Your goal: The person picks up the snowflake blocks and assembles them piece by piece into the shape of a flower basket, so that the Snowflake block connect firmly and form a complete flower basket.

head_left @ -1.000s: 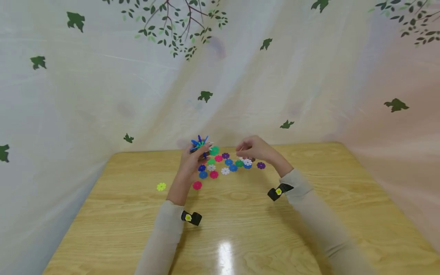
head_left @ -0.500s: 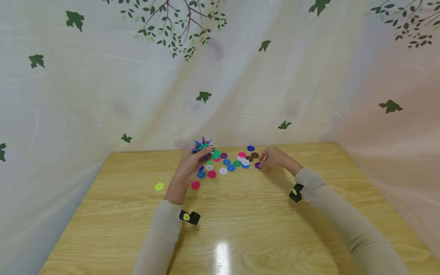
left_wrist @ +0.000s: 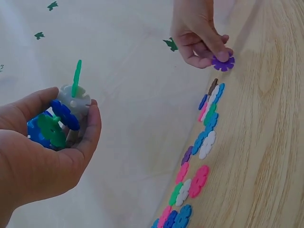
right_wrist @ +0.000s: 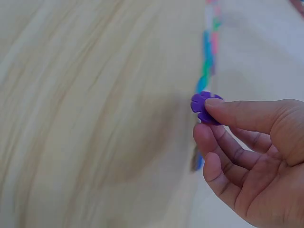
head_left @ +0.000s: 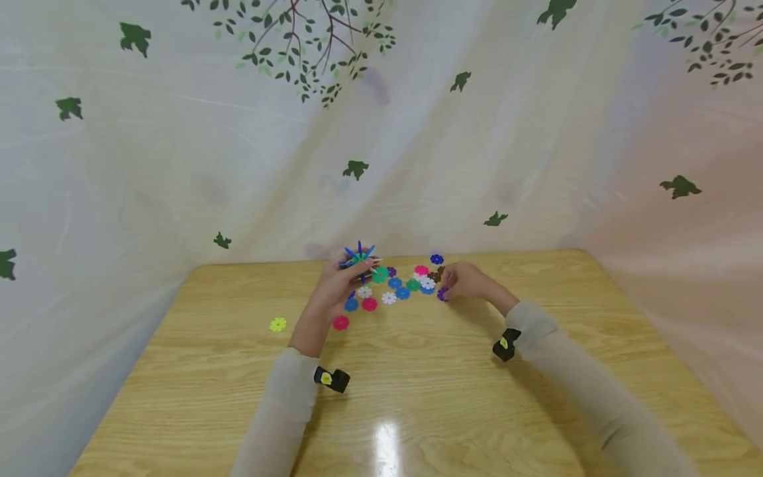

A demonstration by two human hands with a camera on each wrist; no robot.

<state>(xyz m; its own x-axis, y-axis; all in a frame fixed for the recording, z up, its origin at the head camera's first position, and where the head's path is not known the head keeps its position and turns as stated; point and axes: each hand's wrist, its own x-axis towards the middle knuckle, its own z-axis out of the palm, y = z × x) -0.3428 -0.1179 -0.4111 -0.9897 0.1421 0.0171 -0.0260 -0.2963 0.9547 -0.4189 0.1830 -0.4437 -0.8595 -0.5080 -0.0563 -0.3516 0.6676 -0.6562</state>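
Observation:
My left hand (head_left: pixel 334 281) grips a cluster of interlocked flower-shaped plastic discs (left_wrist: pixel 65 115) in blue, green and white, with a green disc (left_wrist: pixel 76 79) standing up from a white one. The fingers curl round the cluster from below, hiding part of it. Over at the right end of the scattered pieces, my right hand (head_left: pixel 471 279) pinches a purple flower-shaped disc (right_wrist: pixel 198 102) between thumb and forefinger. The left wrist view shows this purple disc lifted above the table, its notched edge facing outward.
Loose flower-shaped discs in several colours, among them a blue one (head_left: pixel 402 293) and a white one (head_left: pixel 389 298), lie along the far part of the wooden table (head_left: pixel 393 371). A yellow disc (head_left: pixel 277 324) lies apart at left. A printed curtain (head_left: pixel 286 152) hangs behind.
My right hand has moved from above the loose discs rightward to the purple disc, taken hold of it and come slightly back left. My left hand keeps its cluster, shifted a little right.

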